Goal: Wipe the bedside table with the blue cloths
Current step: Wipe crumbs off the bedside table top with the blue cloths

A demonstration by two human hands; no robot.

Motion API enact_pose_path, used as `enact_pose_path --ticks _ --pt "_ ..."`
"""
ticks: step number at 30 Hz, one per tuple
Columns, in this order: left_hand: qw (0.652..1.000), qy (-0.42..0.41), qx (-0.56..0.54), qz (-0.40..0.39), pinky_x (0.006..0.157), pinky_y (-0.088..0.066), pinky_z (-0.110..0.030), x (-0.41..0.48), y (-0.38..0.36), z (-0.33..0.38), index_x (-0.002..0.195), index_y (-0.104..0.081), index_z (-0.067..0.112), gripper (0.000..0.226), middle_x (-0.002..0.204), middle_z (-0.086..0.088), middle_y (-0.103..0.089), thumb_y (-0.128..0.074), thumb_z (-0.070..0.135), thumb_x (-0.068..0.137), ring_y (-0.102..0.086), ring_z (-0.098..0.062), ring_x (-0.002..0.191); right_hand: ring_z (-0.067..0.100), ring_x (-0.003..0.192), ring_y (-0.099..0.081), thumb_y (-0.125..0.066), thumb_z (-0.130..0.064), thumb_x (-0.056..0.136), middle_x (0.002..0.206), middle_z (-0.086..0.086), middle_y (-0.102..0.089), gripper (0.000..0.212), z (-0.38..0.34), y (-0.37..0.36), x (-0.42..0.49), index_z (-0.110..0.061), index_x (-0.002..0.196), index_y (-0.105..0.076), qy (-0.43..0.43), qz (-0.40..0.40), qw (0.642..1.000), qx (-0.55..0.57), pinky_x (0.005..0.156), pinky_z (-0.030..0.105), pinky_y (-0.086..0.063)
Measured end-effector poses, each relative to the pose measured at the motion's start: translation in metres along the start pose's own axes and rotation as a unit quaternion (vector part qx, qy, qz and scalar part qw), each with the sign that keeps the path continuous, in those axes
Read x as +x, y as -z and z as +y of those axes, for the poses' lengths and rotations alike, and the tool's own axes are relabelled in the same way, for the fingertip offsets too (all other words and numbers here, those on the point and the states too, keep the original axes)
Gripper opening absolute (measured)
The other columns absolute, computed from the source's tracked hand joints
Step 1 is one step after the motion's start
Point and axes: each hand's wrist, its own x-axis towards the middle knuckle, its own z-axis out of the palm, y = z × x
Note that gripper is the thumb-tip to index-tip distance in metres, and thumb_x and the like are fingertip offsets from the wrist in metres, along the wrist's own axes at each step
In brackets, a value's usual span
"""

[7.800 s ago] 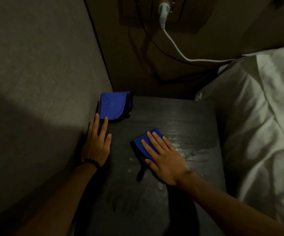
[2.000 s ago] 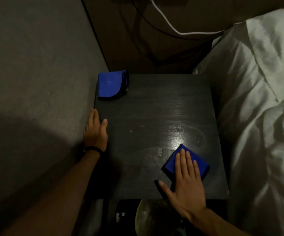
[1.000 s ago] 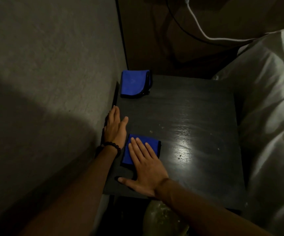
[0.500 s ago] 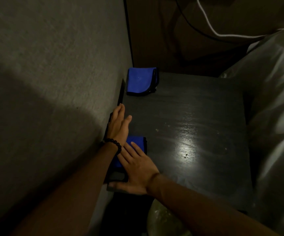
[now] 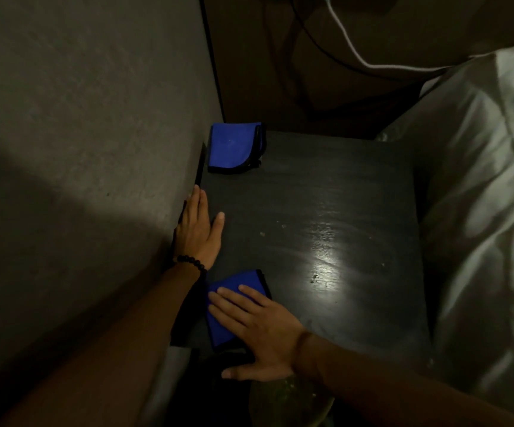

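Note:
A dark wooden bedside table [image 5: 326, 211] fills the middle of the view. A folded blue cloth [image 5: 232, 147] with black trim lies at its far left corner. My right hand [image 5: 259, 331] presses flat on a second folded blue cloth [image 5: 234, 282] at the near left corner, close to the front edge; its fingers cover much of the cloth. My left hand [image 5: 198, 231], with a black bead bracelet on the wrist, lies flat on the table's left edge against the wall, holding nothing. A few pale specks dot the shiny middle of the top.
A grey wall [image 5: 80, 149] runs tight along the table's left side. A bed with white bedding [image 5: 481, 211] borders the right. A white cable [image 5: 357, 53] and a dark cable hang behind the table. A round greenish object [image 5: 286, 399] sits below the front edge.
My right hand slid the cloth from the near right across to the near left corner, then slightly toward the front edge. My left hand stayed flat at the left edge.

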Motion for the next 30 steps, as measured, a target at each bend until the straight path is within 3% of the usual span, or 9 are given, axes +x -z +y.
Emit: enact_pose_path --ticks 2,6,11,17,20,26,30 --pt "1.0 -0.002 0.002 0.018 0.115 -0.003 -0.034 -0.002 0.0 -0.001 0.152 -0.006 0.018 0.064 0.161 0.001 0.001 -0.032 0.042 0.099 -0.008 -0.021 0.146 0.015 0.152 0.019 -0.037 -0.079 0.09 0.168 0.003 0.008 0.102 0.004 -0.001 -0.015 -0.015 0.161 -0.001 -0.006 -0.003 1.0 0.001 0.122 0.041 0.01" --pt "0.999 -0.005 -0.015 0.047 0.117 -0.019 -0.043 -0.006 -0.005 -0.005 0.151 -0.018 0.016 0.061 0.158 -0.008 -0.014 -0.041 0.034 0.098 -0.023 -0.028 0.141 0.015 0.153 0.018 -0.038 -0.078 0.091 0.169 0.003 0.008 0.101 0.01 -0.005 -0.044 -0.014 0.161 -0.004 -0.033 -0.001 0.999 0.003 0.122 0.04 0.011" --pt "0.996 -0.028 -0.011 0.082 0.113 -0.02 -0.039 -0.008 -0.006 -0.002 0.148 -0.028 0.01 0.057 0.154 -0.013 -0.025 -0.047 0.028 0.097 -0.029 -0.032 0.136 0.015 0.153 0.016 -0.038 -0.078 0.091 0.169 0.002 0.008 0.1 0.025 -0.007 -0.085 -0.016 0.161 -0.003 -0.055 -0.006 0.998 0.007 0.122 0.039 0.012" --pt "0.996 -0.033 0.006 0.079 0.114 -0.021 -0.043 -0.008 -0.006 -0.005 0.148 -0.027 0.011 0.06 0.153 -0.014 -0.026 -0.042 0.035 0.095 -0.03 -0.033 0.135 0.015 0.154 0.01 -0.034 -0.08 0.09 0.169 0.002 0.002 0.099 0.046 -0.012 -0.146 -0.018 0.162 -0.006 -0.111 -0.009 0.994 0.002 0.122 0.04 0.006" --pt "0.996 -0.025 0.026 0.084 0.114 -0.016 -0.038 -0.01 -0.005 -0.003 0.148 -0.026 0.01 0.058 0.154 -0.014 -0.026 -0.045 0.03 0.097 -0.029 -0.033 0.136 0.016 0.155 0.007 -0.03 -0.081 0.091 0.169 0.002 -0.002 0.097 0.052 -0.015 -0.168 -0.017 0.161 -0.01 -0.142 -0.004 0.99 0.0 0.122 0.041 0.002" --pt "0.997 -0.014 0.034 0.073 0.112 -0.02 -0.041 -0.01 -0.006 0.001 0.149 -0.024 0.01 0.056 0.156 -0.013 -0.023 -0.043 0.028 0.099 -0.028 -0.034 0.137 0.018 0.155 -0.003 -0.031 -0.08 0.093 0.168 0.003 -0.011 0.094 0.054 -0.023 -0.202 -0.018 0.161 -0.012 -0.218 0.037 0.975 0.014 0.121 0.044 -0.008" --pt "0.996 -0.01 0.058 0.067 0.114 -0.015 -0.042 -0.01 -0.004 0.003 0.149 -0.022 0.01 0.056 0.157 -0.011 -0.02 -0.04 0.029 0.1 -0.025 -0.034 0.139 0.019 0.155 -0.003 -0.03 -0.08 0.092 0.169 0.004 -0.007 0.094 0.054 -0.032 -0.216 -0.018 0.161 -0.012 -0.271 0.046 0.961 0.018 0.12 0.046 -0.008"
